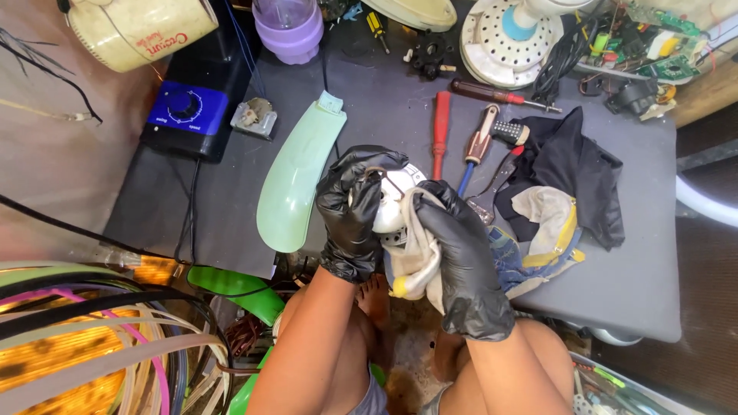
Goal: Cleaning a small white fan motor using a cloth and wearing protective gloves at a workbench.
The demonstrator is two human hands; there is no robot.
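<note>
Fingers (361, 180) of the gloved left hand (355, 215) curl tight around a round white motor housing (388, 204), gripping it from the left above the worktop (630, 269) edge; right hand (453, 246) clamps a pale rag (415, 257) against the housing's right side, equally near, its fingers closed on the cloth, with a green blade (296, 177) lying just left

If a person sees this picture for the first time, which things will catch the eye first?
At the centre, the left hand and right hand, both in black gloves, hold a round white metal part with a cloth. Just left of them lies a pale green fan blade on the grey table. Red-handled tools lie behind.
</note>
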